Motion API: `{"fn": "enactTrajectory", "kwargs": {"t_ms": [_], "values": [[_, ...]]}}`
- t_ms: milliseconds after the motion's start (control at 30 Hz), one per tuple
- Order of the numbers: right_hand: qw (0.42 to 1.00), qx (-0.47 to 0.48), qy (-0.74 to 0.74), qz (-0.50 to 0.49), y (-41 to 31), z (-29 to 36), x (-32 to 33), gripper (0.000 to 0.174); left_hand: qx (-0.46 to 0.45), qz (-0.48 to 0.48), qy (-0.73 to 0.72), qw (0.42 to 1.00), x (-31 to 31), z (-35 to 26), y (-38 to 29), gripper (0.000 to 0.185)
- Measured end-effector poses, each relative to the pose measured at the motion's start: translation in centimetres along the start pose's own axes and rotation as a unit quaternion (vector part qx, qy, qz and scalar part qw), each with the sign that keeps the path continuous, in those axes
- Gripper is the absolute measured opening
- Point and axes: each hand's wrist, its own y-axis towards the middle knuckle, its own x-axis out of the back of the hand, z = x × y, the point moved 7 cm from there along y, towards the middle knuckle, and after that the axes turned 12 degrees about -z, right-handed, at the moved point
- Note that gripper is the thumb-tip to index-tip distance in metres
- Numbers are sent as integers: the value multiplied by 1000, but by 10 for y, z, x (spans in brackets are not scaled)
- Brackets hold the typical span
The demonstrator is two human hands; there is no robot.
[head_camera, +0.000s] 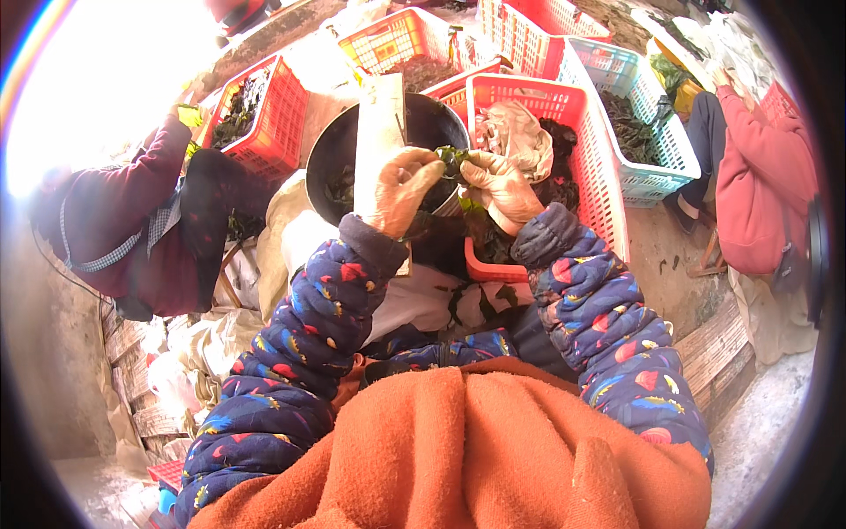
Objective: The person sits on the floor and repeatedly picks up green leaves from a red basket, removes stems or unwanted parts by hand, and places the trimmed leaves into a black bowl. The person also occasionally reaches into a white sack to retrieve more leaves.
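Between my two hands is a small folded piece of dark green, wet-looking seaweed [452,161], probably kelp. My left hand [400,192] pinches its left side between thumb and forefinger, above a pale wooden board [381,116]. The fingers of my right hand [500,188] grip the other side, and a longer green strip [473,215] hangs beneath them. Under the board stands a round black tub [327,142] with dark contents partly hidden. Just right of it, below my right hand, is a red plastic crate [598,175] holding dark seaweed and a crumpled beige cloth or sack [519,135].
A light-blue crate [661,175] of seaweed stands beyond the red one. More red crates [281,125] and an orange-yellow crate [377,43] sit farther off. One person [125,218] sits at left, another [760,178] at right. Pale sacks [205,357] lie at lower left.
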Motion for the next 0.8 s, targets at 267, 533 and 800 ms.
{"fn": "enactTrajectory", "kwargs": {"t_ms": [267, 533, 800], "values": [[989, 79, -121, 24, -8, 11, -12, 19, 78, 42, -95, 992, -8, 26, 7, 18], [987, 61, -150, -6, -12, 16, -19, 23, 184, 2, -198, 963, 2, 25, 5, 12], [977, 36, -209, 10, -18, 14, -38, 16, -45, -31, -1, 999, 7, -3, 0, 6]]}}
